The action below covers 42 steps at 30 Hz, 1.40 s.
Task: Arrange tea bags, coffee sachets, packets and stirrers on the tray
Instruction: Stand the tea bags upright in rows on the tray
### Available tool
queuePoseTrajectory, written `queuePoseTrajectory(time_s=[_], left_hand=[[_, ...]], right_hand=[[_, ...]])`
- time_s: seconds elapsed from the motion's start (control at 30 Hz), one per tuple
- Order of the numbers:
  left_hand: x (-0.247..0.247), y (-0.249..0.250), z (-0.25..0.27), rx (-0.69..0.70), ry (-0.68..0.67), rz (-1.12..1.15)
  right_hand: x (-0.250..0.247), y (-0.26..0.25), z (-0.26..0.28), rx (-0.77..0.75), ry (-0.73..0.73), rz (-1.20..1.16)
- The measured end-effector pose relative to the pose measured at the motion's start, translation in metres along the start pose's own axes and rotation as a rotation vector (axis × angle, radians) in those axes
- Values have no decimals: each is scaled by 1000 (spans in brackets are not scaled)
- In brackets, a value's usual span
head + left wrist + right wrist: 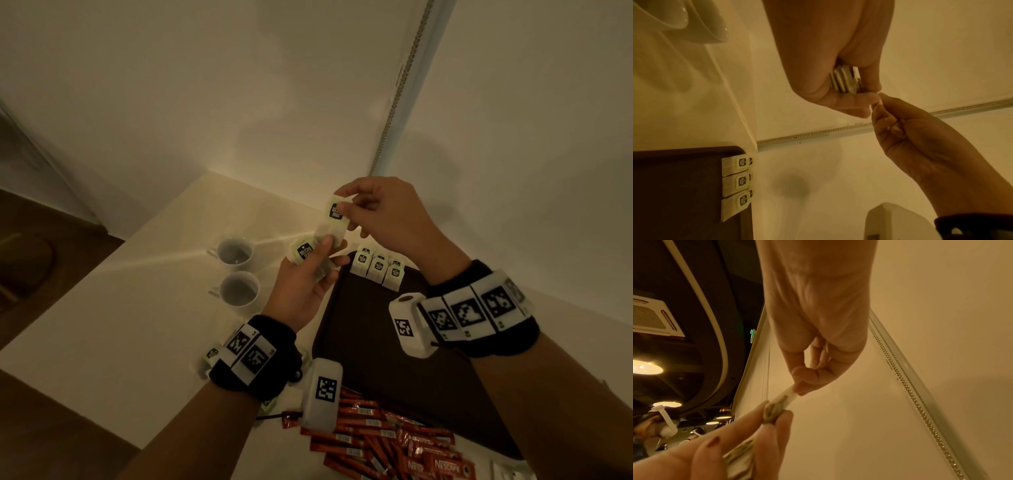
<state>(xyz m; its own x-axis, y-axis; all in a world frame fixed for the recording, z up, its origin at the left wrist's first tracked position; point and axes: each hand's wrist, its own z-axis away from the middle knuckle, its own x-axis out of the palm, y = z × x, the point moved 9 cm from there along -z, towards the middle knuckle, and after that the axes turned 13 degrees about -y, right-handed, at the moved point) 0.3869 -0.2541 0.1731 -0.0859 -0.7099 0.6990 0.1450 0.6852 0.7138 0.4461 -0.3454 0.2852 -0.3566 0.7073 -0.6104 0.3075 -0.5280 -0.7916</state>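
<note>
While our left hand (306, 274) gripped the tea-bag stack (303, 251), our right hand (383, 209) pinched one tea bag (334, 216) upright, nearer the tray's (370, 342) far-edge row (376, 267).

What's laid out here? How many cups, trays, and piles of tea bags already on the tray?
White ceramic cups: 2
Dark brown tray: 1
Piles of white paper tea bags on the tray: 3
Total: 6
</note>
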Motion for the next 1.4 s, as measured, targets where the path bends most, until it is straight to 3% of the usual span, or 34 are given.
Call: queuePoseTrajectory(time_s=[0.37, 0.5, 0.67, 0.77, 1.07, 1.4], left_hand=[[-16, -21, -17, -130, 94, -38], [-36, -21, -28, -141, 179, 71], [-41, -15, -44, -138, 142, 47], [-45, -14, -49, -158, 125, 42], [-70, -21, -54, -196, 162, 41], [-74, -33, -58, -276, 126, -9]], right_hand=[[-18, 41, -3, 41, -13, 17], [-19, 102, -8, 154, -41, 90], [20, 202, -10, 402, -218, 188], [48, 235, -11, 488, -317, 159], [54, 276, -35, 511, -123, 142], [55, 293, -50, 530, -62, 178]])
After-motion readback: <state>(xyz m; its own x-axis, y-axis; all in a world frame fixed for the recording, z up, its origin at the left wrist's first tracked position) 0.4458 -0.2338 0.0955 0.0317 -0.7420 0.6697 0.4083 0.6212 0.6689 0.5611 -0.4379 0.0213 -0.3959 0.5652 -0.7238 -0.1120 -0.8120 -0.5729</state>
